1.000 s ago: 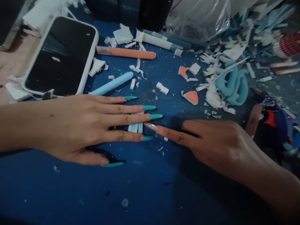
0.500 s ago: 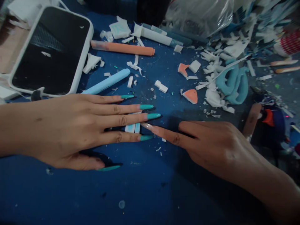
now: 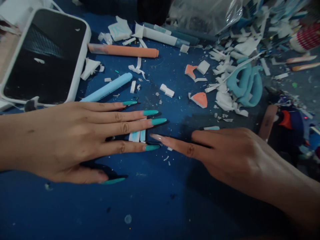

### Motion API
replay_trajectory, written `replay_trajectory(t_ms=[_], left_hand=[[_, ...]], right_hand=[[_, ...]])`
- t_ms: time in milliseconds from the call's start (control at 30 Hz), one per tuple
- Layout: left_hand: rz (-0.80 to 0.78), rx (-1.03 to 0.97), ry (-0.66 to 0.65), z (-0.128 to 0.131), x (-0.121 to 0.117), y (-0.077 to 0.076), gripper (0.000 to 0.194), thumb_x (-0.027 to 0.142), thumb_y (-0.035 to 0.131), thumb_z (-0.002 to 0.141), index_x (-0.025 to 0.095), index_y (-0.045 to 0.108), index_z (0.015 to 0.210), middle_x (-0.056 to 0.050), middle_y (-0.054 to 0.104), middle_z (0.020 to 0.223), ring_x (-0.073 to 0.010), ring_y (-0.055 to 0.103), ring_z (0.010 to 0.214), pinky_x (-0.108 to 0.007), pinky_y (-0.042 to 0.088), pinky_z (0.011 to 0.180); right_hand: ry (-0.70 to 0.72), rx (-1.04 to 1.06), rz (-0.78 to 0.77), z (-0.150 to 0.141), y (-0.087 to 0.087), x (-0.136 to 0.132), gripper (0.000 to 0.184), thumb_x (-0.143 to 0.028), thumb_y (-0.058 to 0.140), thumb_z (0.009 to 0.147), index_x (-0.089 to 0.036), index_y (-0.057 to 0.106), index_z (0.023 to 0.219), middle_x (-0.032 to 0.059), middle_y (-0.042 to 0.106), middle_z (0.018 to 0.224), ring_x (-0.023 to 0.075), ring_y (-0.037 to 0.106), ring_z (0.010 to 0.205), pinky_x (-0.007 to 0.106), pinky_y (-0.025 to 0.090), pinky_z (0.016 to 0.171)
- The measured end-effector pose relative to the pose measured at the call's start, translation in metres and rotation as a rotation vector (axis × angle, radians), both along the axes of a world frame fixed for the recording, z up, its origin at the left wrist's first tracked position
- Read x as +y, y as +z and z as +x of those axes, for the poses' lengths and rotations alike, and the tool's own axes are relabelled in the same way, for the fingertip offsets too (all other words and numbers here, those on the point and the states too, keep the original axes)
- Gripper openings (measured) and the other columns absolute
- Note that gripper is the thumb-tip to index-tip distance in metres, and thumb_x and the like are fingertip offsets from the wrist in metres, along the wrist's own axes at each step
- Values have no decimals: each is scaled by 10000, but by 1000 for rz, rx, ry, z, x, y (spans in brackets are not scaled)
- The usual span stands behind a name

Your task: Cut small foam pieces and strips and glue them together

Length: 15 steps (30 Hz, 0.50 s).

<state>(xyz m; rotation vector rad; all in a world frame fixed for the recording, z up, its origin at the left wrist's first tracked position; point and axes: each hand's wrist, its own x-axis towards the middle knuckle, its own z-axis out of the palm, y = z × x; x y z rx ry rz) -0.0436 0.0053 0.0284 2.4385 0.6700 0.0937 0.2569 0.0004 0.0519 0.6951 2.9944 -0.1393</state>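
My left hand lies flat on the blue tabletop, palm down, with fingers spread and long teal nails. Small white and light-blue paper strips show between and under its fingers. Facing it from the right is my right hand, its index finger stretched out and the nail tip just short of the strips. Its other fingers are curled below and mostly hidden, with nothing seen in them. Another thin white-blue strip lies just behind its knuckles.
A phone in a white case lies upper left. Nearby are an orange marker and a light-blue marker. Paper scraps and blue-handled scissors are at the upper right. A clear plastic bag is at the back.
My right index fingertip has drawn slightly away from the strips. A thin white-blue strip now shows behind my right hand. My left hand stays flat; the whole view has shifted slightly.
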Motion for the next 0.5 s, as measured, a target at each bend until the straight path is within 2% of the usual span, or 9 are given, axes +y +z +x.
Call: replay_trajectory(t_ms=[100, 300, 500], left_hand=[[-58, -1, 21, 0, 3, 0, 504, 617, 516, 803, 347, 569, 1224, 64, 537, 1358, -275, 415, 1334, -506, 275, 1135], [15, -43, -23, -1, 7, -1, 491, 575, 605, 753, 429, 570, 1220, 81, 543, 1350, -289, 453, 1304, -454, 358, 1116], [145, -43, -142, 0, 6, 2, 530, 511, 619, 780, 474, 489, 1293, 92, 404, 1463, -299, 389, 1345, -468, 328, 1129]], right_hand=[[-8, 22, 1, -2, -1, 0, 568, -42, 286, 923, -252, 300, 1451, -37, 471, 633, 101, 357, 474, 251, 255, 478], [38, 15, -35, -1, 7, 3, 567, -34, 302, 913, -263, 349, 1429, -33, 472, 615, 107, 371, 483, 256, 233, 468], [-12, -27, -17, 13, 21, 6, 627, -29, 309, 890, -338, 334, 1435, -30, 522, 647, 95, 391, 466, 249, 192, 451]])
